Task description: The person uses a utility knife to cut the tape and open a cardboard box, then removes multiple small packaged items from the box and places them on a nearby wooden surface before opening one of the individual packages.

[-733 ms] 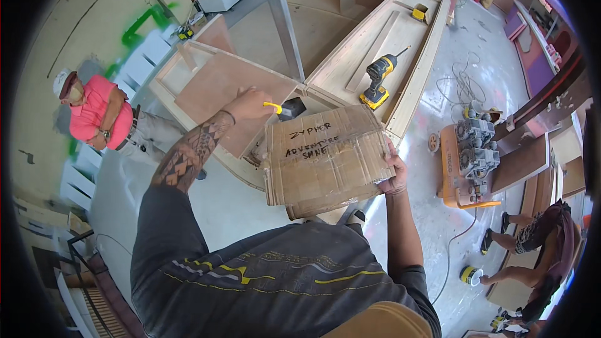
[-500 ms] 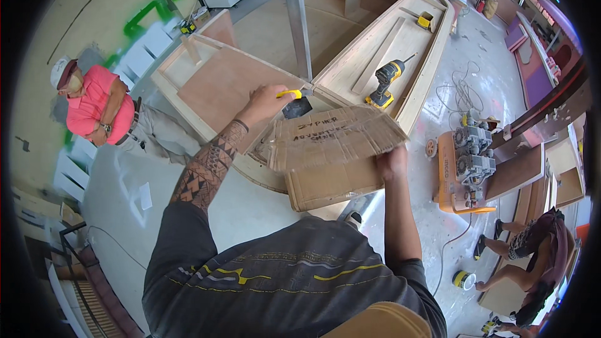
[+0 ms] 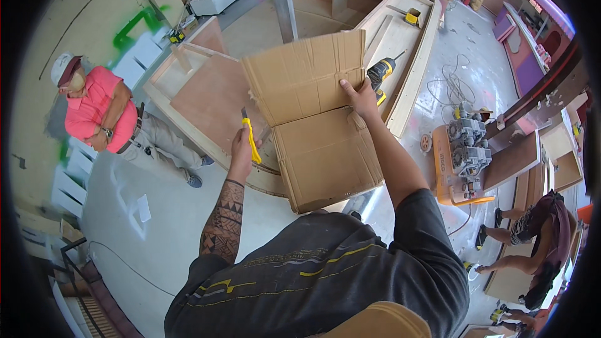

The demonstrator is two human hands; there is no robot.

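A brown cardboard box (image 3: pixel 328 159) is in front of me, its large flap (image 3: pixel 303 75) swung up and leaning away. My right hand (image 3: pixel 361 97) grips that flap near its lower right corner, thumb on the inner face. In my left hand (image 3: pixel 241 150) is a yellow utility knife (image 3: pixel 251 140), its blade pointing up and away, a little left of the box and apart from it. Behind the flap, a yellow-and-black cordless drill (image 3: pixel 380 74) is partly hidden.
A curved wooden frame (image 3: pixel 407 81) with a tape measure (image 3: pixel 412 17) lies beyond the box. At right stands an orange air compressor (image 3: pixel 447 166) near a coiled hose (image 3: pixel 457 87). One person (image 3: pixel 103 109) stands at left, arms crossed; another (image 3: pixel 541 244) bends at lower right.
The flap has swung up, so its plain inner side faces me in place of the side with handwriting. My left hand with the knife has drawn back toward me and left.
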